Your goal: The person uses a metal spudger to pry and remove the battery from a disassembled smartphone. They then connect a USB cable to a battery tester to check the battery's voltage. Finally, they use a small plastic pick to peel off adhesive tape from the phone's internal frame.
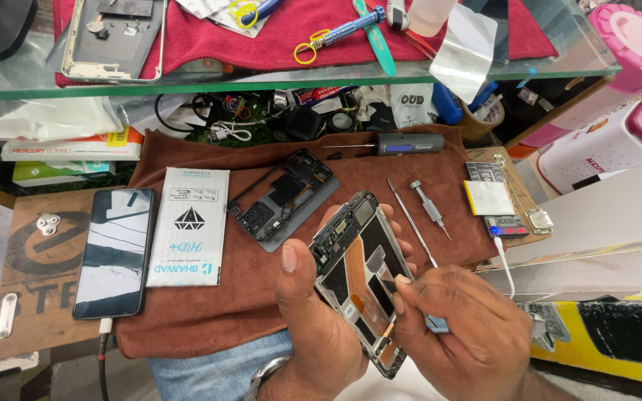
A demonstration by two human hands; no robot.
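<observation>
Head view: I see my left hand (313, 312) wrapped around an opened phone frame (358, 275), tilted above the brown cloth (209, 312) on the table. My right hand (458, 327) pinches a thin tool, its tip touching the frame's inside. A dark back cover (280, 200) lies just beyond.
</observation>
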